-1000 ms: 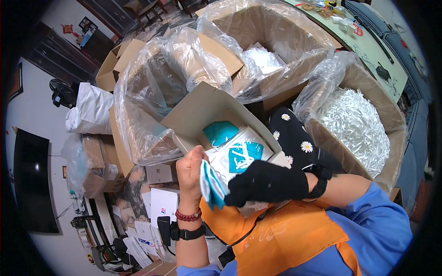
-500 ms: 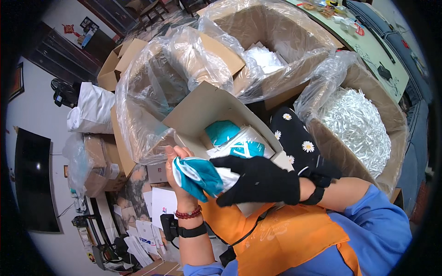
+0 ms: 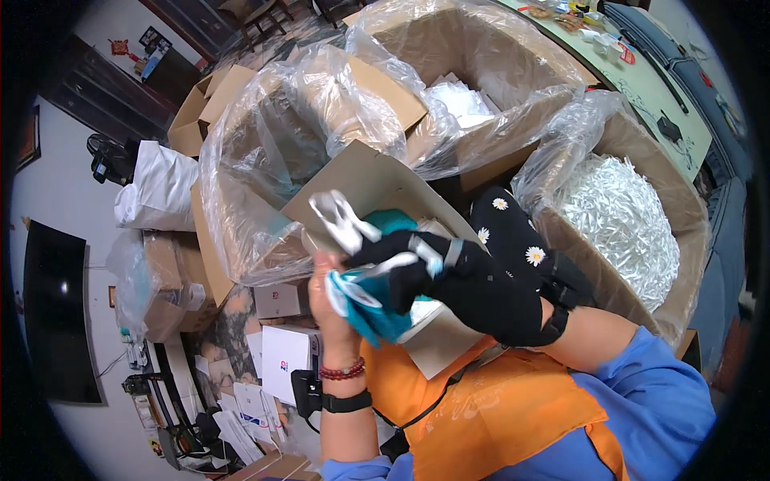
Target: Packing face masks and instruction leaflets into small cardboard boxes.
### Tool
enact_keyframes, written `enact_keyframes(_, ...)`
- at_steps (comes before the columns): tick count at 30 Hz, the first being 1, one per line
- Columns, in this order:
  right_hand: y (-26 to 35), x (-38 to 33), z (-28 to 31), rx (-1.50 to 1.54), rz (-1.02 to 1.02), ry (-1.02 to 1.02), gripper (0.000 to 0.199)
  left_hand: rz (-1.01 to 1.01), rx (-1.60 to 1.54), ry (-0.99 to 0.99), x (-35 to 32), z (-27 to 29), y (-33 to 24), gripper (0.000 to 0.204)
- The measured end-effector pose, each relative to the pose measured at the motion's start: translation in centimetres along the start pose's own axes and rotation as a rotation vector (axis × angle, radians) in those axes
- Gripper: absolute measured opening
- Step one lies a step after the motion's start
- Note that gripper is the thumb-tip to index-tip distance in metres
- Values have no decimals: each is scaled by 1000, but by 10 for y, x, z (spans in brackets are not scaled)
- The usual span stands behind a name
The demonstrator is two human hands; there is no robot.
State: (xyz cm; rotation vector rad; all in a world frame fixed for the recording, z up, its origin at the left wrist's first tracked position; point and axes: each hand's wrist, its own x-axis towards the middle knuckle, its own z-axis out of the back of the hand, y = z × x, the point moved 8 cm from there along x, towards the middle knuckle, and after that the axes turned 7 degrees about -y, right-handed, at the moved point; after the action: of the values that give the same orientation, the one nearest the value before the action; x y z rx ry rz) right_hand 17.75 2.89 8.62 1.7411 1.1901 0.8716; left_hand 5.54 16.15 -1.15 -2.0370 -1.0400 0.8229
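Note:
My left hand (image 3: pixel 327 309), bare with a red bead bracelet, grips a teal cloth bundle (image 3: pixel 375 309) with white edging, held above the front of an open cardboard box (image 3: pixel 357 178). My right hand (image 3: pixel 485 295), in a black glove, is closed at the bundle's right side, with white strips at its fingers. A white looped strip (image 3: pixel 343 226) sticks up beyond the glove's fingertips, blurred by motion. More teal cloth (image 3: pixel 393 220) lies inside the box, partly covered by the glove. What exactly the right fingers pinch is partly hidden.
Large plastic-lined cartons stand beyond the box: one at the left (image 3: pixel 241 172), one with white pieces (image 3: pixel 464 103), and one full of shredded white paper (image 3: pixel 624 228). A green-topped table (image 3: pixel 642 88) is at the far right. White boxes (image 3: pixel 287 362) lie at lower left.
The bundle and my left hand have shifted slightly right. My gloved hand has turned and moved up and right, and a white strip now stands out above the bundle.

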Motion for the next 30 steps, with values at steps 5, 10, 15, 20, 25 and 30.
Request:
enact_keyframes(5, -3, 3, 11, 14, -141, -212, 31, -249, 443, -42, -12, -32, -20, 41)
enact_keyframes(10, -16, -30, 31, -197, -398, -185, 35, -189, 66, -329, -3, 15, -70, 38)
enact_keyframes(15, -27, -19, 43, -349, -337, -194, 23, -179, -198, 40, 1, 5, -68, 53)
enact_keyframes(20, -50, 8, 11, -502, 243, -111, 39, -54, -296, 390, -30, -80, -20, 63)
enact_keyframes(25, -85, -13, 13, -273, -476, 53, 32, -124, -220, 135, -44, -88, -7, 61)
enact_keyframes(30, -56, -13, 6, -550, -196, 222, 27, -509, 544, -15, -52, -83, -27, 49)
